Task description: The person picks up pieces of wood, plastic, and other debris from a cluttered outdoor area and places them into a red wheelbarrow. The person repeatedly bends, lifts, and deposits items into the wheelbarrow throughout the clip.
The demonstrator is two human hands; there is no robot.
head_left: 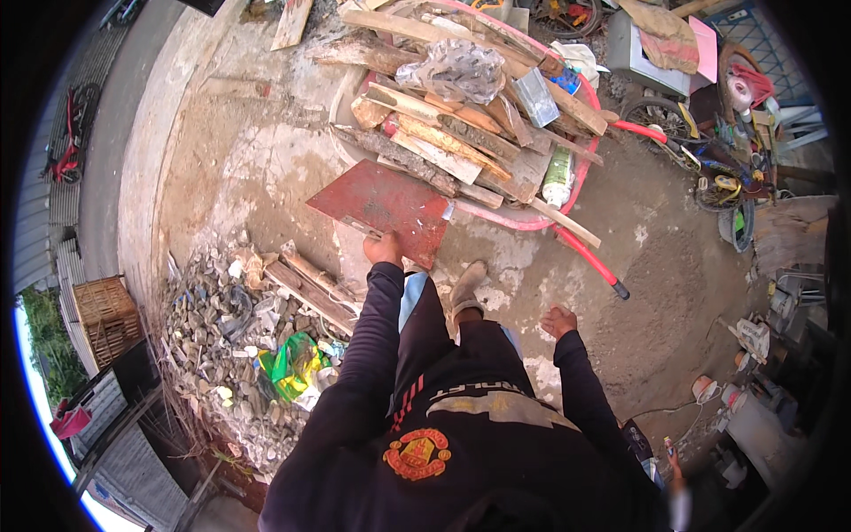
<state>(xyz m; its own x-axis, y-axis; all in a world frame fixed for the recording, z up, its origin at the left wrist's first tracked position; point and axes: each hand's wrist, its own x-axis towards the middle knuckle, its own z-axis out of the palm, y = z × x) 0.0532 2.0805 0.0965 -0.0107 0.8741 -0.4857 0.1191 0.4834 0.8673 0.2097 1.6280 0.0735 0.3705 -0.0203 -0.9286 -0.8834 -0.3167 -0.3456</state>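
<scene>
Outdoors, the person stood on rough concrete ground (266,168) and looked down past a dark long-sleeved shirt at both arms. The left hand (383,248) was stretched forward, its fingers closed around the near edge of a flat red-painted board (381,208), which lay tilted with its far side against the load of a red-framed wheelbarrow (567,208). The thumb side of that grip showed, but how the separate fingers lay under the board could not be told. The right hand (558,321) hung free at the person's side, holding nothing, with the fingers loosely curled and slightly apart; it was near the black-tipped red handle (596,264) of the wheelbarrow but did not touch it.

The barrow was heaped with weathered scrap planks (443,133), a crumpled clear plastic sheet (456,71) on top, and a white and green plastic bottle (558,176) tucked at its right edge. One grey shoe (465,285) was planted between the board and the handle.

To the left lay a heap of grey rubble (213,328) with a few short planks and a green and yellow plastic bag (292,363) on it. A woven brown basket (106,315) stood further left, and assorted tools and clutter filled the right side
</scene>
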